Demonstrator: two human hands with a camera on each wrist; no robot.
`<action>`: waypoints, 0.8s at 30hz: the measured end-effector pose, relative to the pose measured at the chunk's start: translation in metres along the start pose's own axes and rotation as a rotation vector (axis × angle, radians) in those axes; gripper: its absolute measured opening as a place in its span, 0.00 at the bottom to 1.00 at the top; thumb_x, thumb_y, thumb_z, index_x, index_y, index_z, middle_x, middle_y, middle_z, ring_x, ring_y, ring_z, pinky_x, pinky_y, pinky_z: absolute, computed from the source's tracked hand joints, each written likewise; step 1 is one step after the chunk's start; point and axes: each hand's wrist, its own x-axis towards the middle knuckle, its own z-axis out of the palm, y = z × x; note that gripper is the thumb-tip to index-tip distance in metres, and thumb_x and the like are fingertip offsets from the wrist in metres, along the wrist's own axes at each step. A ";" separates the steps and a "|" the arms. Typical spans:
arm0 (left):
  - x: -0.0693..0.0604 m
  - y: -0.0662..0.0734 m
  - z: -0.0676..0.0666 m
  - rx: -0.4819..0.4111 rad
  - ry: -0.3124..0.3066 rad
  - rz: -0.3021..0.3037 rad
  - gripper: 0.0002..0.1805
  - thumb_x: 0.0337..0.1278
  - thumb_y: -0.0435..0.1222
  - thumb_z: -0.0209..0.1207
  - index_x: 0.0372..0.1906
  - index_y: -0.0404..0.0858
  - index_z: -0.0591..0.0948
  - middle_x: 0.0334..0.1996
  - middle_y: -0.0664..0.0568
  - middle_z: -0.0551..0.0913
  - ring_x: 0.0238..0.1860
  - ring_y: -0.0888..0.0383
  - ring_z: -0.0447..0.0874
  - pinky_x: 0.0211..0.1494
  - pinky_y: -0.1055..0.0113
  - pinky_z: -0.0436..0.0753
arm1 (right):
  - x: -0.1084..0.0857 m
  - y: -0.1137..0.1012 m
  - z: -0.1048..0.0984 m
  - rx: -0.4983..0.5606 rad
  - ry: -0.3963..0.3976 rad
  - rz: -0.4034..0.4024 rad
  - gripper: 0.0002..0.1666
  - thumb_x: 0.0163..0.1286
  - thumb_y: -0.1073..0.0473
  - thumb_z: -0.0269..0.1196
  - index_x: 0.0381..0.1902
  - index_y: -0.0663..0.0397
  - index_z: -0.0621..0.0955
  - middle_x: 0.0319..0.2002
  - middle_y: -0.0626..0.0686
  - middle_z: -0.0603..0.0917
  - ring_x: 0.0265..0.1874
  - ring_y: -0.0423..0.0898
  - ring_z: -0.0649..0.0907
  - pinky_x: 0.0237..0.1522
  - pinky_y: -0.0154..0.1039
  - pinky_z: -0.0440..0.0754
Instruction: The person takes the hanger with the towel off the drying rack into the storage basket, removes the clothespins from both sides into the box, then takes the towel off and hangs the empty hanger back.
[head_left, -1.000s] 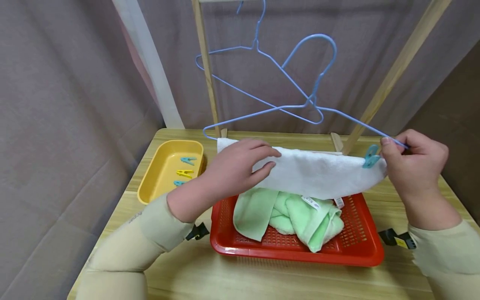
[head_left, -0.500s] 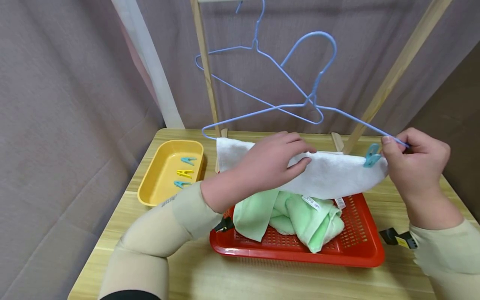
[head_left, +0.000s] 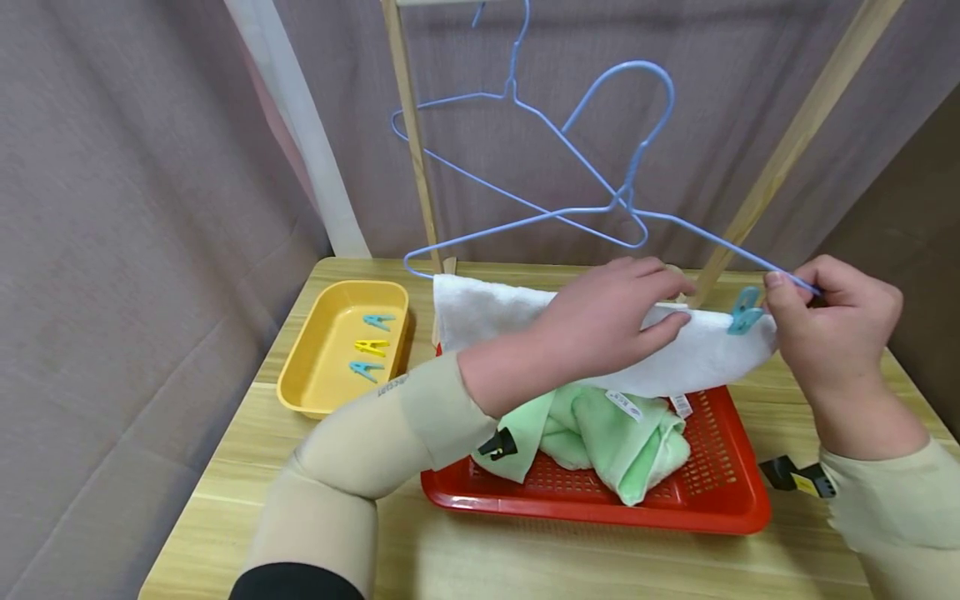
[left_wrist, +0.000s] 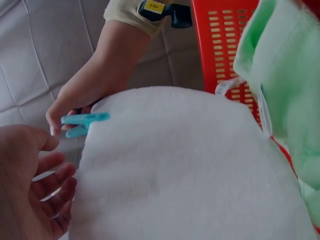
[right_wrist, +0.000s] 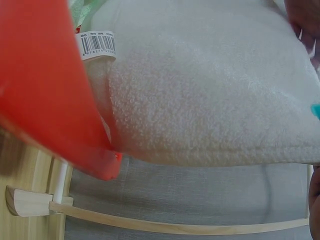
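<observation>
A white towel (head_left: 487, 304) is draped over the lower bar of a blue wire hanger (head_left: 517, 223). Near the towel's right end a teal clothespin (head_left: 745, 312) is clipped on. My right hand (head_left: 847, 325) grips the hanger's right corner, just beyond the clothespin. My left hand (head_left: 607, 312) is over the towel's upper edge, fingers loosely bent around nothing. In the left wrist view, the left hand (left_wrist: 30, 185) lies beside the towel edge, close to the clothespin (left_wrist: 85, 122); whether it touches the cloth I cannot tell. The towel (right_wrist: 210, 90) fills most of the right wrist view.
A red basket (head_left: 600, 515) holding a green towel (head_left: 600, 425) stands below. At left, a yellow tray (head_left: 300, 367) contains two teal clothespins and a yellow one (head_left: 371, 347). Behind, another blue hanger (head_left: 480, 177) hangs within a wooden rack (head_left: 795, 142).
My left hand has slid rightward along the towel's top edge toward the clothespin, its fingers staying loose. My right hand keeps its grip on the hanger, almost still.
</observation>
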 end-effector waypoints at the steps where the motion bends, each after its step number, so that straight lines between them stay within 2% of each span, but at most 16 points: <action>1: 0.002 0.002 0.001 -0.001 -0.004 -0.003 0.19 0.73 0.50 0.50 0.62 0.51 0.78 0.56 0.64 0.79 0.57 0.65 0.76 0.60 0.76 0.70 | 0.000 0.000 0.000 -0.001 0.000 -0.001 0.20 0.56 0.65 0.62 0.10 0.71 0.69 0.12 0.36 0.70 0.12 0.30 0.63 0.17 0.23 0.57; 11: 0.021 0.018 0.012 -0.008 -0.054 -0.054 0.25 0.72 0.55 0.49 0.68 0.55 0.73 0.58 0.66 0.77 0.56 0.67 0.75 0.56 0.76 0.72 | -0.001 0.000 0.000 0.007 -0.009 -0.028 0.21 0.56 0.65 0.62 0.10 0.71 0.70 0.13 0.37 0.70 0.13 0.30 0.63 0.18 0.22 0.58; 19: 0.031 0.025 0.015 -0.050 -0.081 -0.088 0.26 0.71 0.57 0.50 0.69 0.56 0.72 0.54 0.67 0.77 0.51 0.68 0.75 0.49 0.77 0.73 | -0.001 -0.001 -0.001 0.009 -0.010 -0.027 0.21 0.56 0.66 0.62 0.10 0.71 0.69 0.12 0.37 0.69 0.13 0.30 0.63 0.17 0.23 0.57; 24: 0.034 0.029 0.016 -0.066 -0.101 -0.097 0.26 0.71 0.58 0.48 0.68 0.56 0.73 0.55 0.69 0.77 0.54 0.72 0.74 0.54 0.79 0.70 | -0.001 -0.002 -0.002 0.026 0.000 -0.025 0.21 0.55 0.66 0.62 0.09 0.71 0.69 0.12 0.37 0.69 0.12 0.30 0.63 0.17 0.23 0.57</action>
